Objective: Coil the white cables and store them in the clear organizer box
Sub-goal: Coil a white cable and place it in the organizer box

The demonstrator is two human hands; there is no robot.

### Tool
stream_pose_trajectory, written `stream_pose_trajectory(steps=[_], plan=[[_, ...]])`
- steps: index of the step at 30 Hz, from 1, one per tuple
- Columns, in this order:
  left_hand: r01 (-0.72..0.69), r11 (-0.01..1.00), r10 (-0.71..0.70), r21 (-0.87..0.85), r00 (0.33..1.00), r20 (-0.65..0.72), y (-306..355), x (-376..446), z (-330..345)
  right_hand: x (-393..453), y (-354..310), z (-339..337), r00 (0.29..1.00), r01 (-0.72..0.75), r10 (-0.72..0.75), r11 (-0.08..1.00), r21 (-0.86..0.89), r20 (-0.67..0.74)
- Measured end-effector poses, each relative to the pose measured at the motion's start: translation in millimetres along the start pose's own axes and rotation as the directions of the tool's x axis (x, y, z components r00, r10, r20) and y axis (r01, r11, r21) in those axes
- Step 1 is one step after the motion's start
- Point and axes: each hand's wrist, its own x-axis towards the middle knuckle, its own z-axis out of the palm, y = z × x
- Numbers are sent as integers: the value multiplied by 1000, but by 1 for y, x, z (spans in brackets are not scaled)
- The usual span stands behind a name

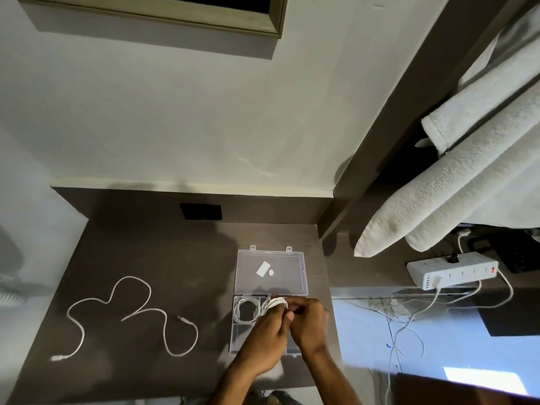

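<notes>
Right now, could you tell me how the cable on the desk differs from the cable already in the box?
The loose cable sprawls uncoiled in wavy loops across the dark desk; the stored cable is wound into a neat coil. The loose one lies in the open, away from both hands; the stored one sits in a compartment of the clear organizer box, beside the hands. Both are white.

Dark brown desk (131, 252), pale grey wall (175, 118).

The worktop (140, 252) is dark, matt and faintly wood-grained; the organizer box (271, 276) is clear glossy plastic; the loose white cable (152, 309) looks smooth; the towels (455, 182) are rough, nubby white cloth
</notes>
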Motion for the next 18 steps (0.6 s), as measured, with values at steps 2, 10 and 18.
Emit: stream_pose_trajectory(steps=[2, 10, 18], plan=[[-8, 1000, 8, 1, 997, -82, -7, 3, -1, 0, 3, -1, 999, 10, -10, 1000, -2, 44], [43, 935, -177, -352, 917, -357, -42, 12, -9, -1, 5, 12, 996, -30, 33, 999, -46, 77], [10, 937, -175, -348, 878, -446, -70, 13, -22, 7, 32, -1, 970, -233, 236, 971, -44, 54]])
